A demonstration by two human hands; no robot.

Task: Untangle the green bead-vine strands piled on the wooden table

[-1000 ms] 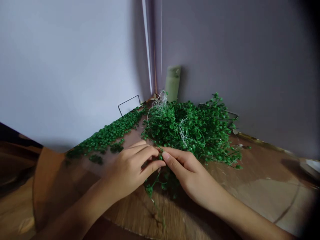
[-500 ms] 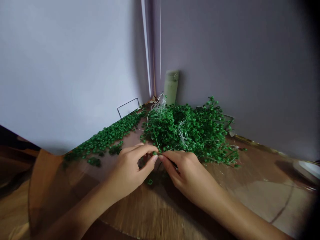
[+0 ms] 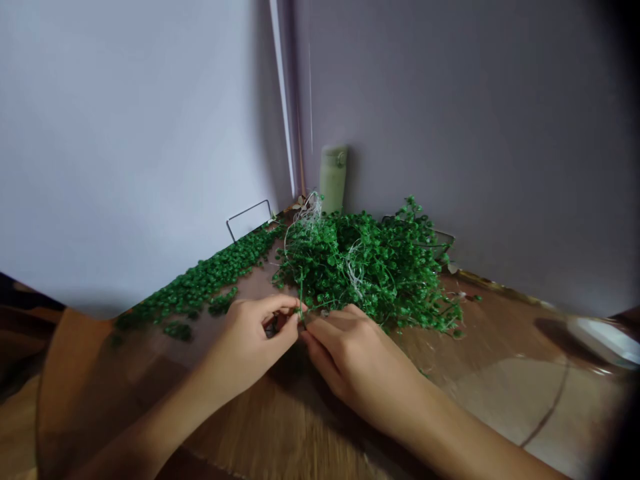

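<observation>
Between the thumb and fingertips of my left hand (image 3: 255, 340) is a thin green plastic stem (image 3: 301, 287), its upper part sticking up. My right hand (image 3: 345, 343) is closed, fingertips pressed together right beside the left ones at the stem's lower part. Its fingers partly hide what they pinch. Just behind both hands lies a large tangled heap of artificial green sprigs (image 3: 370, 267), with white threads (image 3: 355, 267) caught in it. A long strip of small loose green pieces (image 3: 215, 273) lies to the left along the wall.
A pale green bottle (image 3: 333, 179) stands behind the heap in the corner. Thin metal wire frames (image 3: 247, 212) lean near the walls. At the right edge is a white object (image 3: 605, 341). The round wooden table (image 3: 295, 427) meets two walls.
The whole view has shifted slightly left. My right hand has turned more knuckles-up and its fingers have closed in. The stem now shows upright above my left fingertips.
</observation>
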